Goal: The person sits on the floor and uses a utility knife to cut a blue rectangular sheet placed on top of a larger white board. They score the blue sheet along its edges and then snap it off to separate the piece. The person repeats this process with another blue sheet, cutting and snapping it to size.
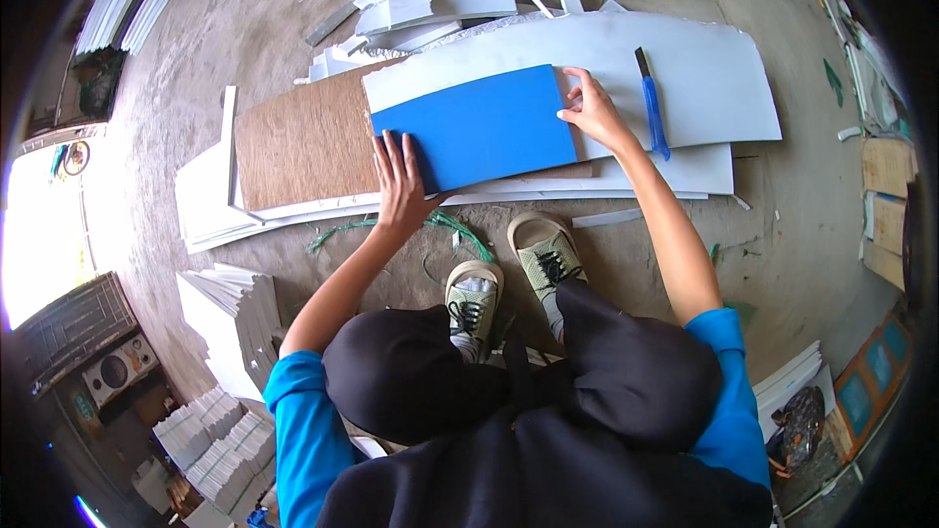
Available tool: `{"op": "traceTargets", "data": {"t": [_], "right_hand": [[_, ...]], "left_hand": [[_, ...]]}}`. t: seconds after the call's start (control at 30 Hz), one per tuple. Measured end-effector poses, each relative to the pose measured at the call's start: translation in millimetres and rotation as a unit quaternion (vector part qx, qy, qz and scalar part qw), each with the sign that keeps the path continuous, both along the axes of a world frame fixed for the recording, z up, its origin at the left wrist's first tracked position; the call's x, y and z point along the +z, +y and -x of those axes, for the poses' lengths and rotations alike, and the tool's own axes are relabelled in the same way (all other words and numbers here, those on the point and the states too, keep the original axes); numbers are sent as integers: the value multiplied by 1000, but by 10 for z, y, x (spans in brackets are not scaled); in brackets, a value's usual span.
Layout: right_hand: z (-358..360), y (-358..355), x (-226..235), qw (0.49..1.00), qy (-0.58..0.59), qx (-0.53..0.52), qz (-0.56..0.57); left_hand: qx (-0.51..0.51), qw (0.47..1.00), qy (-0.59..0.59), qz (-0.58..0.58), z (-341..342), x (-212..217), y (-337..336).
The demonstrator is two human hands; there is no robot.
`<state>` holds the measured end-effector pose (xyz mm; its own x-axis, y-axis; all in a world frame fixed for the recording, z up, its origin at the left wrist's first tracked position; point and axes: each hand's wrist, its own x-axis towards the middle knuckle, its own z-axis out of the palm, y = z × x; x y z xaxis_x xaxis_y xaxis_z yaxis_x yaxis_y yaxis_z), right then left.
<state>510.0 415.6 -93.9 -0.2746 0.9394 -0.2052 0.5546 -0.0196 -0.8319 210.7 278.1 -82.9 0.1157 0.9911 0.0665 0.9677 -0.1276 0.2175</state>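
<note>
A blue rectangular board [479, 127] lies on a stack of large white sheets and a brown wooden board [303, 142]. My left hand [398, 176] rests against its lower left corner, fingers stretched and partly over the blue surface. At the right edge, my right hand [595, 112] has its thumb touching the board, with the bent fingers apart from the thumb. To the right of that hand, a blue-handled cutter knife [652, 108] with a dark blade lies on the large white sheet [714, 78].
White offcuts [421, 5] are heaped beyond the sheets. Green string [450, 225] lies on the concrete floor near my shoes [543, 254]. Stacked white pieces [230, 318] stand at the left, more bundles [220, 445] lower left. Wooden blocks [885, 196] sit at the far right.
</note>
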Motion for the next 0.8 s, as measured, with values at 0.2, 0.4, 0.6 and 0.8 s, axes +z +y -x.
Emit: {"op": "traceTargets", "data": {"t": [0.2, 0.4, 0.6, 0.8], "right_hand": [[-20, 15, -65, 1000, 7, -3, -2], [-13, -12, -38, 999, 21, -25, -13], [-82, -163, 122, 985, 34, -122, -116], [-707, -291, 187, 911, -332, -193, -148]], "left_hand": [[-185, 982, 10, 27, -830, 70, 519], [-207, 978, 0, -18, -1243, 48, 722], [-32, 993, -56, -103, -1488, -148, 848], [75, 990, -47, -113, -1720, -84, 954]]}}
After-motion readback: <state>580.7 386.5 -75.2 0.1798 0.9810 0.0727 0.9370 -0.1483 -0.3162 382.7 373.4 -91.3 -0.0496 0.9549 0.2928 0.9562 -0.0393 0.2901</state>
